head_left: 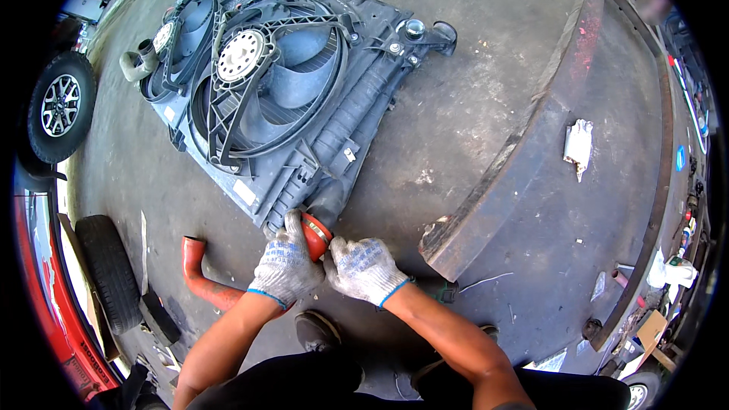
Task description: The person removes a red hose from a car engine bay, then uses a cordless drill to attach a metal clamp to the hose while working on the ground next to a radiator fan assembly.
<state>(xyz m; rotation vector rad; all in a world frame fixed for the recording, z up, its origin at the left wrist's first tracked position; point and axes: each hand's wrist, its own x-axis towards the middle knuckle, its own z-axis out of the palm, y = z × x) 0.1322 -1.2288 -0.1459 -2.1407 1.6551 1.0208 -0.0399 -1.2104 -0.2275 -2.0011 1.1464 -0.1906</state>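
Note:
A red rubber hose end (316, 237) with a metal band clamp (322, 229) sits at the outlet (328, 199) on the near corner of a radiator and fan assembly (304, 153). My left hand (287, 262), in a white knitted glove, is closed around the left side of the red hose. Its fingertips reach the radiator's edge. My right hand (366, 269), gloved alike, is closed at the hose's right side, close to the clamp. What its fingers pinch is hidden. A bent red pipe (205, 277) passes under my left forearm; whether it joins the hose end cannot be told.
Two fans, one with a pale hub (240, 55), face up on the radiator. A long rusty metal beam (501, 175) lies to the right, near a crumpled white piece (579, 144). At left are a loose tyre (108, 273), a wheel (61, 106) and a red vehicle (57, 311).

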